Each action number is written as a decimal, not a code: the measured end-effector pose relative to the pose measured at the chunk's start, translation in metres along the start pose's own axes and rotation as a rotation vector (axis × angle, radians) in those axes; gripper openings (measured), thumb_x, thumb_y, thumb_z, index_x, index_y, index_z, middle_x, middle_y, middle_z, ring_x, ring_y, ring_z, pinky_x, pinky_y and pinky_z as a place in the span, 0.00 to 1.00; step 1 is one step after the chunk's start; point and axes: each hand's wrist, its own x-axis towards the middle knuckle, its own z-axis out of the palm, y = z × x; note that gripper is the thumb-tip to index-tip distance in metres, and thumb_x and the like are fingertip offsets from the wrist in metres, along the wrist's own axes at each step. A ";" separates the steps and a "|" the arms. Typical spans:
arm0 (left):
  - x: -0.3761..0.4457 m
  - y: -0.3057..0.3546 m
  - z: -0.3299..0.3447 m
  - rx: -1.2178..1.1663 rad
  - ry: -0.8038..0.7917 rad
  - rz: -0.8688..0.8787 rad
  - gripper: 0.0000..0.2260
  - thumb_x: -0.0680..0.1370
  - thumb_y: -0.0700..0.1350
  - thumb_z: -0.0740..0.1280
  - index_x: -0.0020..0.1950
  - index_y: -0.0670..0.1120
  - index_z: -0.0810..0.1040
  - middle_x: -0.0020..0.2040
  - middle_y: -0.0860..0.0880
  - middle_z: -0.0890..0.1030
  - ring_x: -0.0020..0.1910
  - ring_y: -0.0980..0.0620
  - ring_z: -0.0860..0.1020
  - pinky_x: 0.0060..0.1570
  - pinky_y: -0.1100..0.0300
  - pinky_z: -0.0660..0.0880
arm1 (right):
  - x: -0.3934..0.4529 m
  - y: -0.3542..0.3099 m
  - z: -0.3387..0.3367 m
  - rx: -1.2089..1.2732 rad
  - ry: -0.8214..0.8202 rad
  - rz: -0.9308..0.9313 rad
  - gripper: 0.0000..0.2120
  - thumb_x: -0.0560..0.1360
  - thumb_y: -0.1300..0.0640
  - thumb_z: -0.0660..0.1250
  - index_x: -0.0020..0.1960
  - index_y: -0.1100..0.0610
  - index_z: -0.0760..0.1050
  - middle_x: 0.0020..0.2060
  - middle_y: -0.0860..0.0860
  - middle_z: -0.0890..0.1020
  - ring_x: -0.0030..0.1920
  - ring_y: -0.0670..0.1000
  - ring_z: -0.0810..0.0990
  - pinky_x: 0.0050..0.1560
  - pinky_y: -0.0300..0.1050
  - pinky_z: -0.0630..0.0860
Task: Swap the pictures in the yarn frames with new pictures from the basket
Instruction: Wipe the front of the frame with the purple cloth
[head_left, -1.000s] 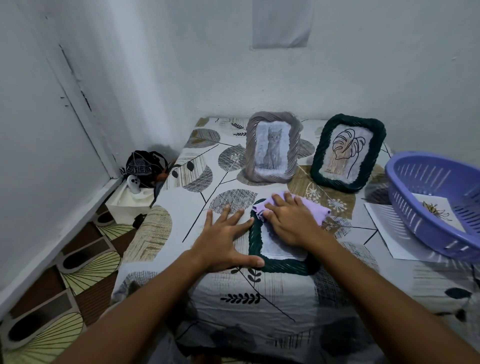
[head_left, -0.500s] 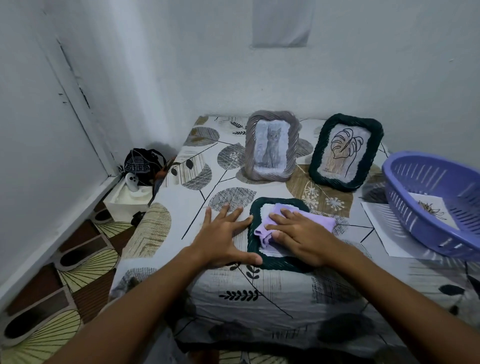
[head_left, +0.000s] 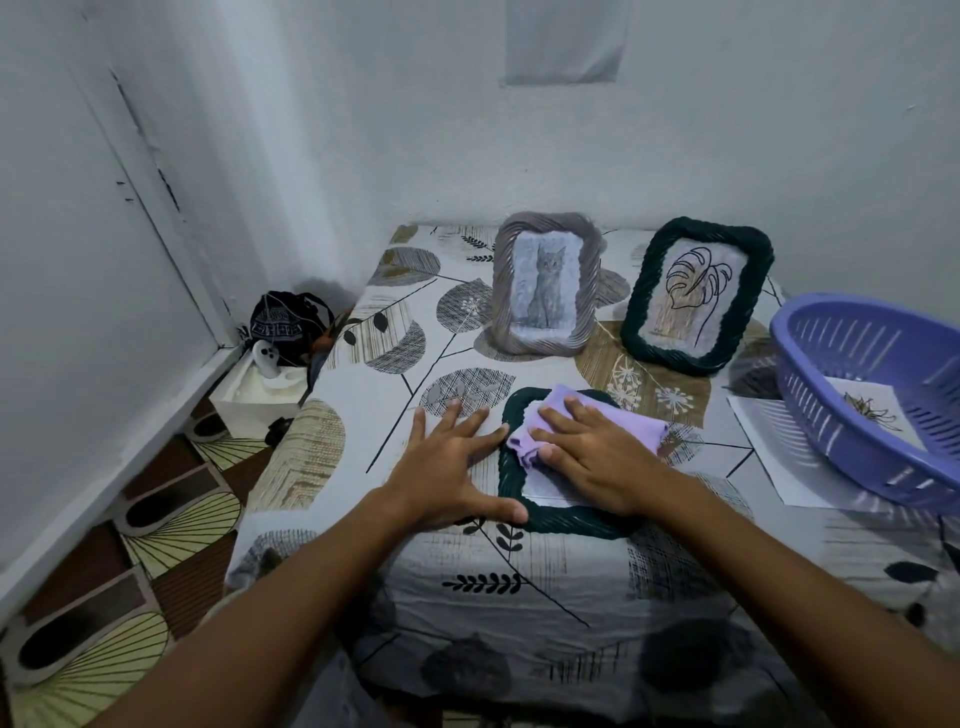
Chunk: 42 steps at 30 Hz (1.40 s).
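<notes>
- Left hand (head_left: 447, 467) lies flat with spread fingers on the leaf-print bench (head_left: 363, 415), thumb against the dark green yarn frame lying flat (head_left: 511, 483). It braces one side only, so a hard wipe could skid the frame right.
- Right hand (head_left: 597, 462) presses the lilac cloth (head_left: 550, 421) flat onto the frame's pane. Bunched cloth could snag the yarn. Can't tell if a picture is under it.
- Grey yarn frame with cat picture (head_left: 545, 286) and upright dark green yarn frame with leaf drawing (head_left: 696, 296) stand just behind; an overshoot could tip them.
- Purple plastic basket (head_left: 852, 415) with a new picture (head_left: 867, 410) overhangs the loose white sheet (head_left: 763, 447); an elbow could drag both.

Both forearms are bare, with no sleeves or jewellery visible.
</notes>
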 end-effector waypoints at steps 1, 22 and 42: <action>0.000 0.000 0.000 -0.003 0.001 -0.001 0.51 0.58 0.80 0.58 0.76 0.59 0.56 0.79 0.52 0.52 0.78 0.50 0.42 0.72 0.38 0.35 | -0.008 -0.003 0.000 0.009 -0.009 -0.028 0.25 0.82 0.43 0.45 0.76 0.49 0.59 0.77 0.48 0.52 0.78 0.52 0.43 0.74 0.44 0.40; -0.001 0.000 0.001 -0.013 0.007 -0.001 0.53 0.56 0.82 0.56 0.77 0.60 0.54 0.79 0.54 0.52 0.78 0.52 0.42 0.73 0.41 0.35 | 0.001 0.001 -0.001 -0.001 0.007 0.002 0.24 0.83 0.44 0.46 0.76 0.49 0.58 0.78 0.49 0.53 0.78 0.53 0.44 0.75 0.46 0.42; -0.002 -0.002 0.001 0.002 -0.004 0.017 0.55 0.55 0.82 0.57 0.77 0.59 0.53 0.79 0.54 0.50 0.78 0.52 0.41 0.73 0.41 0.34 | -0.016 0.001 -0.001 0.097 -0.045 -0.090 0.23 0.82 0.45 0.48 0.75 0.49 0.61 0.77 0.47 0.53 0.78 0.51 0.43 0.74 0.44 0.41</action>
